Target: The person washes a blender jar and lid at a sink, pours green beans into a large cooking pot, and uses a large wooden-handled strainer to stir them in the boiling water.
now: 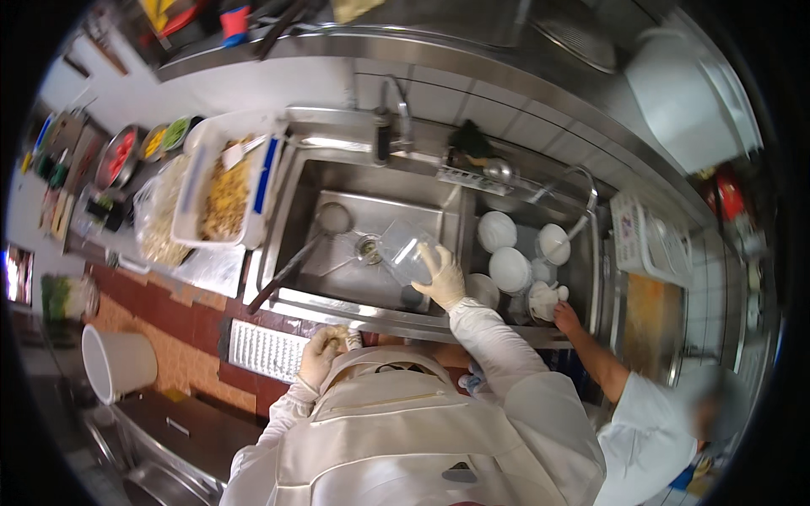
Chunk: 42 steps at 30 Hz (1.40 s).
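My right hand (441, 278), in a pale glove, reaches over the steel sink basin (405, 190) with its fingers spread at the edge of a clear plastic container (405, 250). Whether the fingers grip it is hard to tell. Close to my waist, my gloved left hand (323, 354) has its fingers curled; I cannot tell if anything is in them. A long-handled strainer or ladle (333, 219) leans in the basin, left of the drain (368, 248). A small dark cup-like thing (414, 297) lies near the front wall.
A co-worker's hand (565, 316) touches white dishes in the right basin, where white bowls (510, 269) stand. Faucets (403, 117) rise behind. On the left are a white food tub (218, 190) and a filled plastic bag (161, 215). A white bucket (120, 364) stands on the floor.
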Motion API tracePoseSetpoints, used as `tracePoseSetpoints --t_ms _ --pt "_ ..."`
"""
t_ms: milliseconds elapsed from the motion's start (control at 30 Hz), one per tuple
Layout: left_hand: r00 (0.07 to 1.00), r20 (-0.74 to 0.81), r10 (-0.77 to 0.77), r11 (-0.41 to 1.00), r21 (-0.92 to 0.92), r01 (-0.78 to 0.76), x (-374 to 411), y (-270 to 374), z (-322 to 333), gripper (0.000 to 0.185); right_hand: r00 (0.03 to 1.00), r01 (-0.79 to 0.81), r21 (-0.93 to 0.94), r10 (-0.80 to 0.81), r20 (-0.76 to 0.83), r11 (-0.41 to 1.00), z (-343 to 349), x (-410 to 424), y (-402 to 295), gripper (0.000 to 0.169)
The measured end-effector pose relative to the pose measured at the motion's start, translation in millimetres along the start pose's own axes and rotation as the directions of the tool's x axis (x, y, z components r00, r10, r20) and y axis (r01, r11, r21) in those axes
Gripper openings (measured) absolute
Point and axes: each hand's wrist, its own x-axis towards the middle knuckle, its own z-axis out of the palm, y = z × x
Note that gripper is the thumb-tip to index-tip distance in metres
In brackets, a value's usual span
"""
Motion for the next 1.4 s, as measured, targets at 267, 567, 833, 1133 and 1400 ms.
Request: tracePoseSetpoints --t_ms 267,567,833,1133,1400 --pt "0.998 0.059 0.030 0.999 0.041 -0.032 21 5 41 0.027 0.322 -0.012 0.898 0.849 0.419 -0.439 -51 -121 274 0.053" --pt "0.990 0.077 -0.117 0.983 0.151 0.105 14 36 127 0.025 0.504 0.156 0.801 0.744 0.439 -0.578 -63 -114 395 0.052" --pt "0.994 0.024 -0.107 0.979 0.179 0.101 8 24 149 0.027 0.471 0.174 0.813 0.772 0.427 -0.556 -77 -117 417 0.064" --pt "0.999 -0.045 0.021 0.959 0.284 -0.008 -13 26 151 0.015 0.408 -0.053 0.944 0.855 0.318 -0.326 -91 -104 411 0.069" --pt "0.962 -0.218 0.165 0.925 0.372 -0.074 -46 -15 138 0.031 0.719 -0.154 0.790 0.616 -0.322 0.593 -53 -34 255 0.045"
